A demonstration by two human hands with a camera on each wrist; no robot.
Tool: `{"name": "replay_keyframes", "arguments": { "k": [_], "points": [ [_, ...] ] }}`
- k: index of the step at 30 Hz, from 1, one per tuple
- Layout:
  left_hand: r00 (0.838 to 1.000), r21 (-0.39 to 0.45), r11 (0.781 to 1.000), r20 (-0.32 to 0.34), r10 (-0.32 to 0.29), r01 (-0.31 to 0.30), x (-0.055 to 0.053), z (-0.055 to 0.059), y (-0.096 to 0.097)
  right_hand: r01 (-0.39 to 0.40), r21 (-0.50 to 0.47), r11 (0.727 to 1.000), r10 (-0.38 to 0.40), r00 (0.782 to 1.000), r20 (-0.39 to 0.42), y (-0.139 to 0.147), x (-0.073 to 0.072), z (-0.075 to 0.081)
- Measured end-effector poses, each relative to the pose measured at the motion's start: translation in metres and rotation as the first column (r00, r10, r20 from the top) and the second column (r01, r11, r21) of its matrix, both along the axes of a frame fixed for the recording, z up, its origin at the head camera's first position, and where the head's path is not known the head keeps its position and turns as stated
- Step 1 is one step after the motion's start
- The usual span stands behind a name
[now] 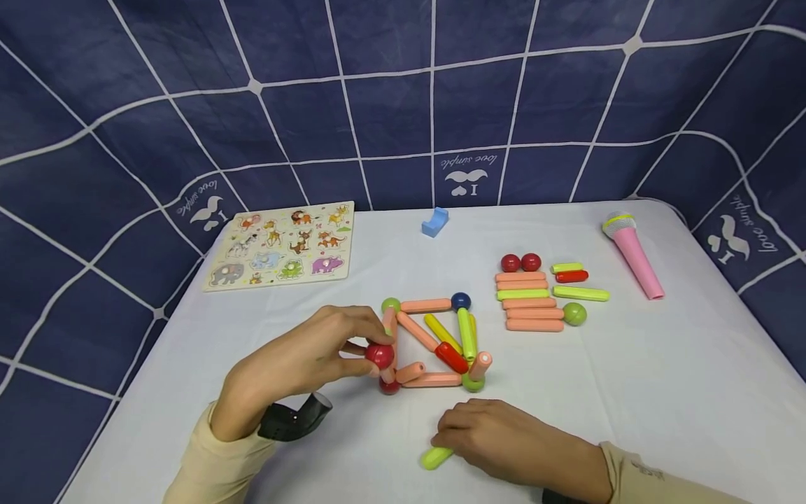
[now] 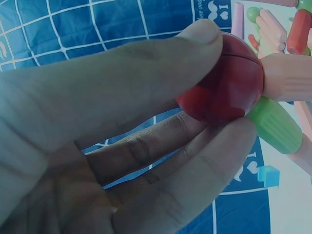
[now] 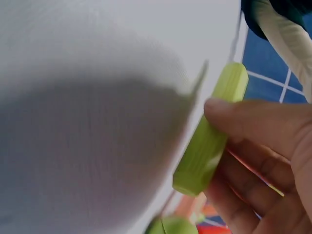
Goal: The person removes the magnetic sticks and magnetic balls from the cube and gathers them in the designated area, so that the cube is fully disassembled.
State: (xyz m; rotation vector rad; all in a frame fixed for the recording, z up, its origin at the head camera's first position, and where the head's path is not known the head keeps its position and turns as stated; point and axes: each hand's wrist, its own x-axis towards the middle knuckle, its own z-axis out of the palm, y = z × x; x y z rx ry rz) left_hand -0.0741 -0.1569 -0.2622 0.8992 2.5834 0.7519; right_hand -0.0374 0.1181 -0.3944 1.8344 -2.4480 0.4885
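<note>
Red and glossy, the ball [image 1: 380,355] sits right in the pinch of the left hand [image 1: 308,350], thumb on one side, fingertips on the other, with a gap between ball and palm! And look at the left wrist view: a salmon stick [image 2: 287,78] and a green stick [image 2: 275,126] meet that ball on its far side, how firmly, you cannot tell. Just below lies the stick frame [image 1: 426,306] on the white table [image 1: 352,462], the gripped ball over its left side, near the red corner ball [image 1: 389,388]. Round the other corners we go: green ball [image 1: 390,304] far left, blue ball [image 1: 461,301] far right, another green one near right, with a short salmon piece rising from it!

Across to the right hand [image 1: 497,437], and it's a grip there too: thumb laid on a lime stick [image 3: 209,141], fingers curled behind, both ends poking out, well clear of the palm. That one's on the near side of the frame, apart from it; whether it touches the table is hard to tell. Further off, a row of sticks [image 1: 532,294], a pink microphone [image 1: 639,255], a blue block [image 1: 435,222] and, far left, an animal puzzle board [image 1: 283,245]
</note>
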Motion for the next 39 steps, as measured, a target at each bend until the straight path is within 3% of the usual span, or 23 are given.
{"name": "replay_keyframes", "arguments": {
  "k": [6,10,14,19,24,26,28,33,39],
  "points": [
    [1.0,-0.004,1.0,0.001,-0.001,0.001,0.0,0.0,0.0,0.039,0.031,0.999,-0.043,0.985,0.165,0.035,-0.01,0.015],
    [1.0,-0.002,1.0,-0.012,-0.003,0.003,0.0,0.0,-0.001,0.123,0.025,0.992,-0.125,0.95,0.287,0.062,-0.02,0.023],
    [1.0,0.004,1.0,-0.019,-0.009,0.009,0.0,0.0,-0.001,0.215,0.055,0.975,-0.221,0.919,0.327,0.088,-0.033,0.03],
    [1.0,0.006,1.0,0.008,0.003,-0.003,0.001,-0.001,-0.001,0.348,0.083,0.934,-0.356,0.88,0.315,0.119,-0.055,0.042],
    [1.0,0.013,1.0,0.003,0.003,-0.003,0.001,-0.001,-0.001,0.566,0.042,0.823,-0.56,0.797,0.225,0.152,-0.091,0.047],
    [1.0,0.013,1.0,0.001,0.005,-0.005,0.001,-0.002,-0.001,0.623,0.015,0.782,-0.614,0.765,0.194,0.163,-0.109,0.043],
    [1.0,0.015,1.0,0.0,0.005,-0.005,0.002,-0.002,-0.002,0.654,-0.017,0.756,-0.644,0.748,0.159,0.172,-0.125,0.037],
    [1.0,0.022,1.0,0.007,0.004,-0.004,0.001,-0.003,-0.001,0.691,-0.029,0.723,-0.682,0.72,0.128,0.184,-0.15,0.021],
    [1.0,0.024,1.0,0.01,0.011,-0.011,0.001,-0.002,-0.001,0.695,0.019,0.719,-0.69,0.71,0.143,0.181,-0.161,0.016]
  ]
}}
